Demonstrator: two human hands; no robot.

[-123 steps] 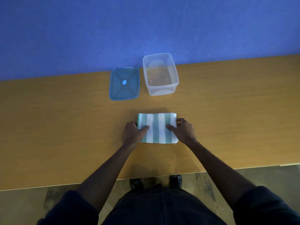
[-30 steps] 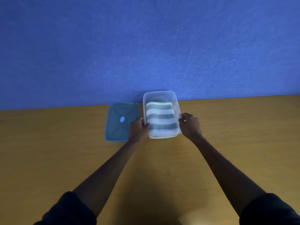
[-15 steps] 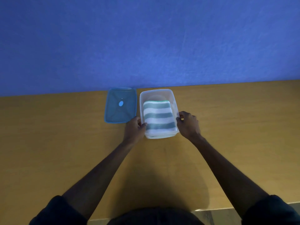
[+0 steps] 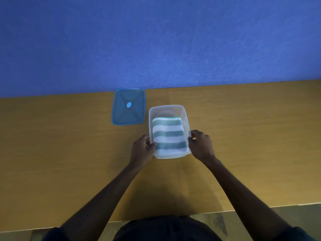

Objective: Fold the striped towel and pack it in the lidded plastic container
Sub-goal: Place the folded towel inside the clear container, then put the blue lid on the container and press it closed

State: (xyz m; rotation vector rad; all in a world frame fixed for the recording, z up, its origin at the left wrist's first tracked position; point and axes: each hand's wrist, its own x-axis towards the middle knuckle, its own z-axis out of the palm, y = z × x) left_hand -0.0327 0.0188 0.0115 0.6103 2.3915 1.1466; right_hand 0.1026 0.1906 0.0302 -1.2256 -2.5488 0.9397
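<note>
Since the container (image 4: 168, 108) has slid toward me, away from the lid (image 4: 128, 106), I read packing as done — towel (image 4: 168, 134) lies folded inside, left hand (image 4: 141, 150) and right hand (image 4: 201, 145) gripping its sides — lid next.

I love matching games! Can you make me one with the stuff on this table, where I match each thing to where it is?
Things:
1. striped towel
2. blue lid
3. clear container
4. left hand

Places:
A. flat on the table by the wall
B. between the two hands
C. folded inside the container
D. gripping the container's left side

Pairs: 1-C, 2-A, 3-B, 4-D
</note>
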